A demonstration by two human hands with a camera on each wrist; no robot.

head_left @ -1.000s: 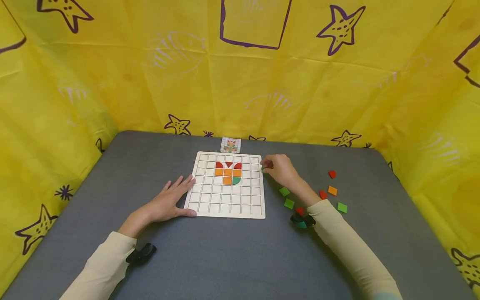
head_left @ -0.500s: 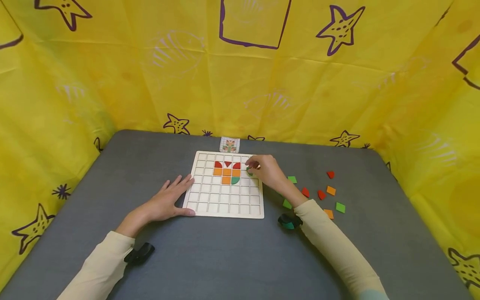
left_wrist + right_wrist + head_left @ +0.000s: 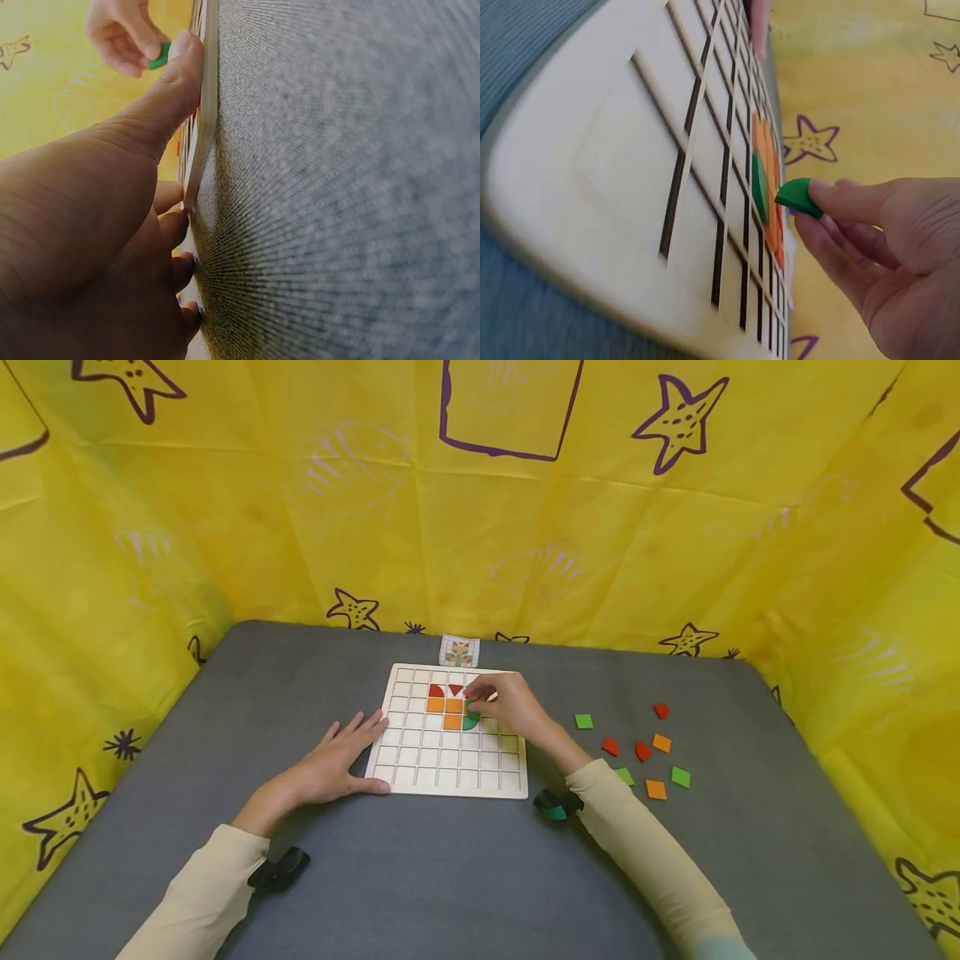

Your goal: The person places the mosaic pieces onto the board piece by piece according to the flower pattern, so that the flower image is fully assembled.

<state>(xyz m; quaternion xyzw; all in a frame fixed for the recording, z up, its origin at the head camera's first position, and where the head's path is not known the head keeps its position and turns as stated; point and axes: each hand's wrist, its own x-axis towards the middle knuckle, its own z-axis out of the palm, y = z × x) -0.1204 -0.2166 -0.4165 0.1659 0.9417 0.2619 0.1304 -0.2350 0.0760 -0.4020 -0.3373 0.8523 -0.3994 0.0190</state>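
Observation:
My right hand [image 3: 504, 700] pinches a green quarter-circle tile [image 3: 799, 196] between thumb and fingers, above the white grid board [image 3: 420, 760]. In the head view the hand covers part of the pattern's right side. My left hand [image 3: 333, 766] lies spread at the board's left edge, thumb on the near corner and fingers along the side. Set in the grid are orange square tiles [image 3: 453, 722], red tiles [image 3: 437, 692] and another green quarter-circle tile [image 3: 759, 187]. From the left wrist view, the left thumb [image 3: 176, 82] presses the board's rim.
Right of the board lie loose green squares [image 3: 583, 721], orange squares [image 3: 656, 789] and red pieces [image 3: 611, 746]. A small pattern card [image 3: 459, 651] sits behind the board on the grey table [image 3: 420, 877]. Yellow printed cloth [image 3: 480, 535] hangs around the table's back and sides.
My right hand has carried the green tile leftward from the board's right edge to over the pattern. Loose pieces its arm covered now show. The left hand stays put.

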